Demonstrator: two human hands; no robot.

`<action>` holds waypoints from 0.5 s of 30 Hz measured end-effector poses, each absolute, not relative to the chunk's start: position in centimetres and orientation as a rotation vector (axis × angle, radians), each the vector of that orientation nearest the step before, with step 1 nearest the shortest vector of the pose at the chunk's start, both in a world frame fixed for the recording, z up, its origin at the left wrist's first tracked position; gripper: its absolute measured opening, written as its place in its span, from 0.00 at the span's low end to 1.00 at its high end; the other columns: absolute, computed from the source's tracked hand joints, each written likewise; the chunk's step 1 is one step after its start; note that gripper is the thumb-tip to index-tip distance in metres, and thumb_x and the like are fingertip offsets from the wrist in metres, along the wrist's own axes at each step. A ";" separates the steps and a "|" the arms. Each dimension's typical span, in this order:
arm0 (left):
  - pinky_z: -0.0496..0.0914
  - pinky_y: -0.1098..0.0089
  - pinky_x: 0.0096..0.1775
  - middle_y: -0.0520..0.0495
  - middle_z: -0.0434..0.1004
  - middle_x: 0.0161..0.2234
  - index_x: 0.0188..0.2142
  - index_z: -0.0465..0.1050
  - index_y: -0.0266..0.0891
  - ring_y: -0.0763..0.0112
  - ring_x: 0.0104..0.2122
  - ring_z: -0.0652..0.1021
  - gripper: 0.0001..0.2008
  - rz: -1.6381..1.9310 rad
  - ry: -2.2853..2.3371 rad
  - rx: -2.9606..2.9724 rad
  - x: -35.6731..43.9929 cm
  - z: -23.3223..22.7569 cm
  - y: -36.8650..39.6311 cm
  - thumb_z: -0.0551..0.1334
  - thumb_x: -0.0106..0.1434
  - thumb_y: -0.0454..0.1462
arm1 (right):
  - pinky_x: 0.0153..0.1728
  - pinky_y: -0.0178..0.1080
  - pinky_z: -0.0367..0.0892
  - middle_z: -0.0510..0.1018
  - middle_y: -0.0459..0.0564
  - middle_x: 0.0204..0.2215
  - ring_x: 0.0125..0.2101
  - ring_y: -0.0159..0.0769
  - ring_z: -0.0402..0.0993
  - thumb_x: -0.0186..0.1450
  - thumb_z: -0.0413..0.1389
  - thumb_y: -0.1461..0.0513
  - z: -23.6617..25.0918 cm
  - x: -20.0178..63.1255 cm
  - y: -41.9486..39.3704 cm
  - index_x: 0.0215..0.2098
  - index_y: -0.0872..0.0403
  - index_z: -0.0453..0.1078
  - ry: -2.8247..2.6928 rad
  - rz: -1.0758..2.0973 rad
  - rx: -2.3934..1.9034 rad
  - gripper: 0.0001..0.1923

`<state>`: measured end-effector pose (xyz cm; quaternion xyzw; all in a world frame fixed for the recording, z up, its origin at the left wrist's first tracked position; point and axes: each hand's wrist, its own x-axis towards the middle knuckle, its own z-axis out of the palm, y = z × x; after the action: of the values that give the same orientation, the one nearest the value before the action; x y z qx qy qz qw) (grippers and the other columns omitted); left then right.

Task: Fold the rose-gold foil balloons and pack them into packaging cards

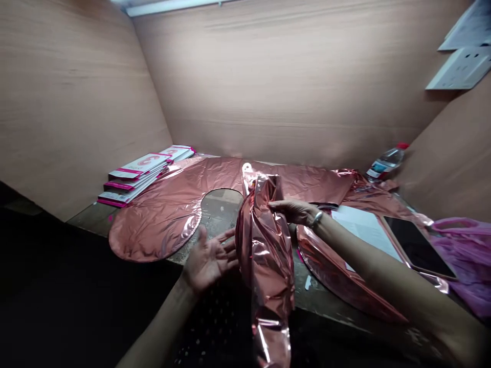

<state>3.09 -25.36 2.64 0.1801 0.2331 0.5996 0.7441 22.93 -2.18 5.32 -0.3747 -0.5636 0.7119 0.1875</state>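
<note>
A folded rose-gold foil balloon [268,255] hangs in front of me, its lower end dropping past the table's front edge. My right hand [297,210] grips its upper right side, thumb and fingers closed on the foil. To the left of it, my left hand [213,258] is open, palm up, with fingers spread and the tips close against the foil; whether they touch I cannot tell. Beneath and behind lie more flat rose-gold foil balloons [157,220], with a rounded end at the left and a curved piece [337,260] under my right forearm.
Flat printed packets [141,168] are stacked at the back left. On the right are a water bottle [385,162], a white paper sheet [366,230], a dark-screened phone [418,245] and a pink plastic bag [466,260]. Wooden panels [287,87] enclose the table on three sides.
</note>
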 end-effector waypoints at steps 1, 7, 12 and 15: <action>0.75 0.65 0.40 0.37 0.80 0.41 0.50 0.71 0.32 0.64 0.36 0.81 0.28 1.272 0.575 0.335 3.3 2.9 -24.4 0.60 0.64 0.55 | 0.30 0.39 0.71 0.79 0.51 0.23 0.25 0.35 0.73 0.53 0.66 0.64 5.0 22.2 -2.0 0.27 0.58 0.73 -1.640 1.955 -1.088 0.07; 0.73 0.69 0.40 0.42 0.80 0.36 0.42 0.71 0.33 0.68 0.33 0.80 0.07 1.488 0.861 0.293 6.1 3.4 -20.7 0.63 0.63 0.32 | 0.51 0.49 0.65 0.76 0.57 0.45 0.49 0.49 0.69 0.53 0.65 0.63 3.3 19.5 -3.7 0.45 0.56 0.71 -1.841 1.430 -1.167 0.20; 0.72 0.68 0.42 0.47 0.78 0.38 0.48 0.60 0.39 0.69 0.35 0.79 0.21 1.611 0.973 0.359 7.4 3.8 -21.0 0.65 0.58 0.29 | 0.53 0.52 0.61 0.69 0.59 0.51 0.52 0.51 0.65 0.62 0.59 0.57 3.1 20.8 -8.1 0.54 0.52 0.66 -2.205 0.781 -1.032 0.23; 0.71 0.64 0.45 0.46 0.77 0.40 0.48 0.56 0.41 0.66 0.38 0.79 0.22 1.647 1.058 0.462 7.8 3.1 -21.3 0.66 0.59 0.34 | 0.44 0.46 0.67 0.72 0.55 0.44 0.41 0.42 0.71 0.65 0.54 0.51 2.5 21.5 -9.8 0.53 0.54 0.65 -2.309 0.969 -1.009 0.22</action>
<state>7.83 -21.31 3.05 0.1941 0.4444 0.6915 0.5355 21.53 -9.79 2.48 -0.3645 -0.8346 0.3501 0.2191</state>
